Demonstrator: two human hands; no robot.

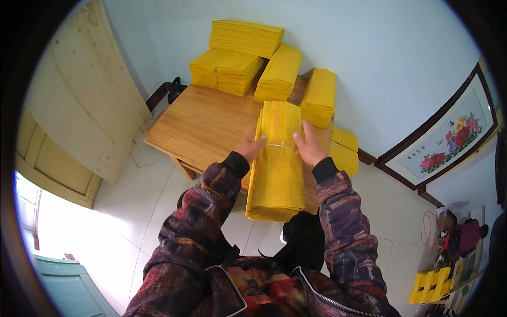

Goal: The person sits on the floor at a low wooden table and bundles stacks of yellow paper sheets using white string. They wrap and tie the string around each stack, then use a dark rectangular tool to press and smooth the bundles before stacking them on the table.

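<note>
String-tied yellow folded-sheet bundle (277, 182), one: left hand (250, 146), right hand (311, 147) gripping opposite long sides; even pressure advised, keeping it square.

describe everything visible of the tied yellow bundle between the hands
A long, thick bundle of layered yellow pieces, paper-like or woven, with faint red print on top and a thin white tie across. It points away from the person over the wooden table, left hand and right hand at its long sides; whether lifted is unclear.
</note>
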